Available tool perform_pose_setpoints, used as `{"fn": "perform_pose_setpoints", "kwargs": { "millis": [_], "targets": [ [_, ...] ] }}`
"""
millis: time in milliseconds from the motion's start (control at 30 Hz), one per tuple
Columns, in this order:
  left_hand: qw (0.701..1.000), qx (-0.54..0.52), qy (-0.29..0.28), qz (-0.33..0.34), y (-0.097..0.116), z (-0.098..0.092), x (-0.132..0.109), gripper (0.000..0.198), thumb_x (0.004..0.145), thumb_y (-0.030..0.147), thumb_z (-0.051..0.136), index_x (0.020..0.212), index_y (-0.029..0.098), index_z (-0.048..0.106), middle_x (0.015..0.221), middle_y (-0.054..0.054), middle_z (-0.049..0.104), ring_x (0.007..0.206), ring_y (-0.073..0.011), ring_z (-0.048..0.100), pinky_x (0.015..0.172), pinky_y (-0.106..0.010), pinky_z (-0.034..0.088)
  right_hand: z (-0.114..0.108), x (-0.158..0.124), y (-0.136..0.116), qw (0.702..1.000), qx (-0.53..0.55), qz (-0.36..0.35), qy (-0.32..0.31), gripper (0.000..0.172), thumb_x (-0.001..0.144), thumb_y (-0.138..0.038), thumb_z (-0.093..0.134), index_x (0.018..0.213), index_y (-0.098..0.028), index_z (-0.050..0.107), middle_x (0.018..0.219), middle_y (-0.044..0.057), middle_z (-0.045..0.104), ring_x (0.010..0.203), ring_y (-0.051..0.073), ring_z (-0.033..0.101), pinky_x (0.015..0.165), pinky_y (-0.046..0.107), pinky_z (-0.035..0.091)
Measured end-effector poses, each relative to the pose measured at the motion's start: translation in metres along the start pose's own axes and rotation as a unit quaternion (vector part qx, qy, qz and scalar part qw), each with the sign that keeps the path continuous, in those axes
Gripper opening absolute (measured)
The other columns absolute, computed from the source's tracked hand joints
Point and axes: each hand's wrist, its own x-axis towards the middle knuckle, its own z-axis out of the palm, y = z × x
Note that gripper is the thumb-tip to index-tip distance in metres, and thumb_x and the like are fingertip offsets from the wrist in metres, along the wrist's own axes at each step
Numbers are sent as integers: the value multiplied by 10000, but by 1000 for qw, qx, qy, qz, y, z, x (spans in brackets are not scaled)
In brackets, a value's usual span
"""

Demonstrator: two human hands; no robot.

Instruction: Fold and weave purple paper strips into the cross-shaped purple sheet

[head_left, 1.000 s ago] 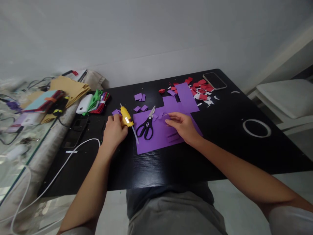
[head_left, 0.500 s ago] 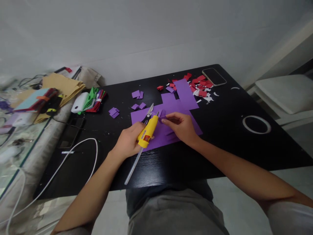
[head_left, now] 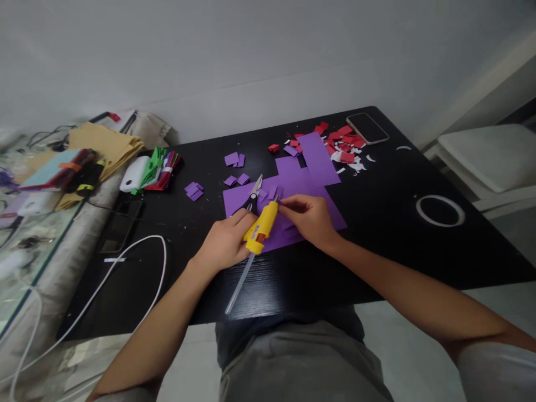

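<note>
My left hand (head_left: 226, 240) is wrapped round a yellow glue gun (head_left: 263, 226), whose clear glue stick (head_left: 240, 283) sticks out at the back toward me. The nozzle points away, close to the fingertips of my right hand (head_left: 310, 219). Those fingers are pinched together over the purple sheet (head_left: 330, 215); what they hold is mostly hidden, perhaps a small purple piece. Scissors (head_left: 253, 198) lie partly open on the sheet, just beyond my left hand. Small folded purple pieces (head_left: 273, 191) rest near the nozzle.
Small purple pieces (head_left: 194, 191) lie left of the sheet. Red scraps (head_left: 344, 146) and a phone (head_left: 367, 128) are at the back right, a white ring (head_left: 440, 211) at the right. A white cable (head_left: 164, 262) loops at the left, near bundled coloured strips (head_left: 161, 170).
The glue gun has moved right and tilted further right, its nozzle now by my right fingertips. My left hand has shifted slightly right with it. My right hand has barely moved.
</note>
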Motion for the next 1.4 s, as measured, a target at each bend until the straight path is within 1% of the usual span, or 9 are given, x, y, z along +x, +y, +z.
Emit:
{"fn": "perform_pose_setpoints", "kwargs": {
  "millis": [100,300,533,700,900,1100,1200,1267,1400],
  "targets": [
    [1000,8,-9,0,0,0,0,174,956,343,532,1052,205,578,1061,-97,676,843,-209,676,648,-301,532,-1,0,-1,1000,-2,-2,2,262,737,-463,858,830,-224,804,842,57,810,798,245,772,787,403,633],
    [1000,14,-22,-15,-1,-1,1,135,960,321,521,1020,209,569,1035,-91,667,837,-210,671,693,-311,541,-3,1,-1,1000,5,3,6,234,750,-438,852,842,-228,804,853,52,812,810,244,771,788,396,630],
    [1000,10,-16,-11,1,-1,1,143,946,306,522,1038,211,577,1071,-99,670,859,-216,673,668,-310,540,-3,-1,0,999,-37,-24,1,227,784,-448,827,844,-230,808,855,54,812,801,242,764,773,392,618],
    [1000,13,-21,-17,1,-2,1,143,968,327,512,1017,208,577,1045,-95,666,835,-211,665,679,-314,538,-5,1,-4,1000,-12,-14,12,165,787,-392,827,847,-240,808,866,48,815,825,246,772,786,394,616],
    [1000,9,-19,-14,1,-1,1,161,963,334,511,1043,211,577,1064,-96,667,841,-211,669,661,-309,531,-4,1,-3,1000,-24,-12,-3,177,777,-405,828,825,-236,803,837,44,811,796,244,766,766,394,619],
    [1000,5,-12,-23,-1,1,1,151,967,345,533,1030,211,566,1044,-84,653,856,-214,657,689,-313,522,-6,6,-1,1000,0,8,15,175,746,-371,845,817,-222,787,851,55,808,830,247,768,808,409,620],
    [997,34,1,-75,-4,0,2,163,960,358,529,1014,208,561,994,-75,642,845,-225,647,692,-321,508,-6,7,0,1000,7,9,18,188,727,-353,853,821,-212,772,853,52,799,833,239,763,826,405,619],
    [988,73,-2,-136,-8,-2,3,168,945,347,530,1030,206,558,1011,-81,638,870,-242,651,700,-332,508,-6,8,1,1000,19,10,16,211,714,-355,858,826,-205,761,853,47,792,837,231,759,838,400,622],
    [945,154,-26,-287,-22,-8,6,260,921,359,561,1118,190,558,1110,-118,637,927,-295,673,722,-375,526,-5,7,-2,999,43,22,-6,235,707,-359,860,843,-200,753,860,40,783,861,223,755,862,394,621]
  ]
}}
